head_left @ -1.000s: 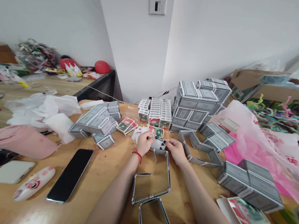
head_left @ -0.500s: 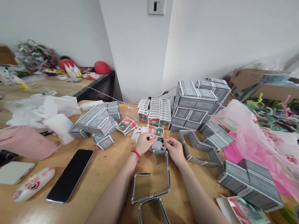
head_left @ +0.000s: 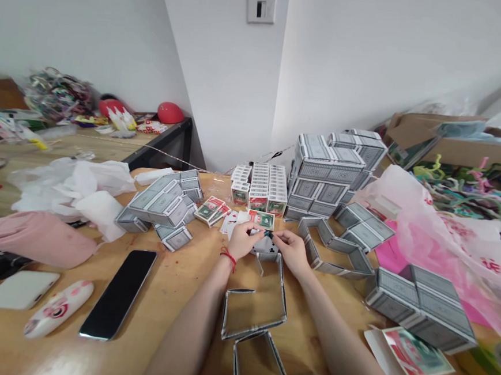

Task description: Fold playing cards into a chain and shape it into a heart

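In the middle of the wooden table, my left hand (head_left: pixel 243 240) and my right hand (head_left: pixel 291 252) pinch the top edge of a playing card (head_left: pixel 264 247) from either side. Its white face carries black pips, and my fingertips partly cover it. Small dark blue-green spots show at the fingertips; I cannot tell whether they are nails or something held. Just below my hands stands a strip of folded cards (head_left: pixel 283 291), bent into an open angular frame. A second folded-card frame (head_left: pixel 278 357) lies nearer, between my forearms. Behind my fingers is a green-and-red card box (head_left: pixel 262 219).
Stacked blocks of folded cards (head_left: pixel 320 184) rise at the back right, beside rows of card boxes (head_left: pixel 259 182). More blocks (head_left: pixel 158 200) sit on the left and others (head_left: pixel 421 305) on the right. A phone (head_left: pixel 118 294) lies left; pink plastic bags (head_left: pixel 429 236) spread right.
My fingertips have shifted slightly along the edge of the playing card. Both hands stay in nearly the same place, and the surrounding things have not moved.
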The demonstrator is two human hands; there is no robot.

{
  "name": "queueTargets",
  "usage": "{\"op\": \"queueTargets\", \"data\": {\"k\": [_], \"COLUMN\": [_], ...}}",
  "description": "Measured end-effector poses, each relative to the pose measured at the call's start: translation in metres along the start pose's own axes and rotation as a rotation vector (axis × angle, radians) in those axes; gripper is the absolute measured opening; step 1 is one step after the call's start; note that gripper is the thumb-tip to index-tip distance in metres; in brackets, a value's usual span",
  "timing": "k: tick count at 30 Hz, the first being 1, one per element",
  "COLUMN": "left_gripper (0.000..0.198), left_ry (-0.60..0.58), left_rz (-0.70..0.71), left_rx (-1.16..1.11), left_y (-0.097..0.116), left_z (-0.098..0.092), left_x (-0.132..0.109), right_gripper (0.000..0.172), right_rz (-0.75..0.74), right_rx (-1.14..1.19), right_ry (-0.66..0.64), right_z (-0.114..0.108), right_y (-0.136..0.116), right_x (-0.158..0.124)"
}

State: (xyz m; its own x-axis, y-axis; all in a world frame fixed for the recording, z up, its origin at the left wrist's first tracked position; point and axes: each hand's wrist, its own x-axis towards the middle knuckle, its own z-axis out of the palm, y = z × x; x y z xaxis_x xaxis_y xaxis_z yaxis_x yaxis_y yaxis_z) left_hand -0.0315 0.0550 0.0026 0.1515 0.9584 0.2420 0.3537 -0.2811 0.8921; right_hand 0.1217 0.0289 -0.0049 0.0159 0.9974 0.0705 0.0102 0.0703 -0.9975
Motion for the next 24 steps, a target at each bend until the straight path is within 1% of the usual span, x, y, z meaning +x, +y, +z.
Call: {"op": "queueTargets", "data": {"k": [3, 8, 13, 16, 20, 24], "left_gripper": [0.014, 0.013, 0.020, 0.022, 0.019, 0.014], "left_ry": [-0.009, 0.011, -0.039, -0.041, -0.024, -0.003], "left_rz": [0.021, 0.015, -0.022, -0.030, 0.001, 0.043], "left_rx": [-0.016, 0.003, -0.032, -0.038, 0.009, 0.091], "left_y": [-0.0012, -0.0040, -0.0060, -0.0069, -0.0071, -0.0031], "left_z": [0.0022, 0.0043, -0.0018, -0.0030, 0.0012, 0.0056], "left_x": [-0.0003, -0.0011, -0.0014, -0.0011, -0.0017, -0.0036], "right_gripper": [0.020, 0.019, 0.018, 0.017, 0.018, 0.017], "right_rz": [0.024, 0.039, 0.031, 0.028, 0.020, 0.004], "right_rx": [-0.004, -0.031, -0.001, 0.002, -0.022, -0.057], "right_ry": [-0.024, 0.040, -0.006, -0.021, -0.043, -0.028], "right_z": [0.0001, 0.0019, -0.0002, -0.0016, -0.0009, 0.0011], "right_y": [-0.0006, -0.0025, -0.0033, -0.0024, -0.0011, -0.0009], "right_x": [0.0005, -0.0015, -0.0025, -0.0014, 0.0004, 0.0004]}}
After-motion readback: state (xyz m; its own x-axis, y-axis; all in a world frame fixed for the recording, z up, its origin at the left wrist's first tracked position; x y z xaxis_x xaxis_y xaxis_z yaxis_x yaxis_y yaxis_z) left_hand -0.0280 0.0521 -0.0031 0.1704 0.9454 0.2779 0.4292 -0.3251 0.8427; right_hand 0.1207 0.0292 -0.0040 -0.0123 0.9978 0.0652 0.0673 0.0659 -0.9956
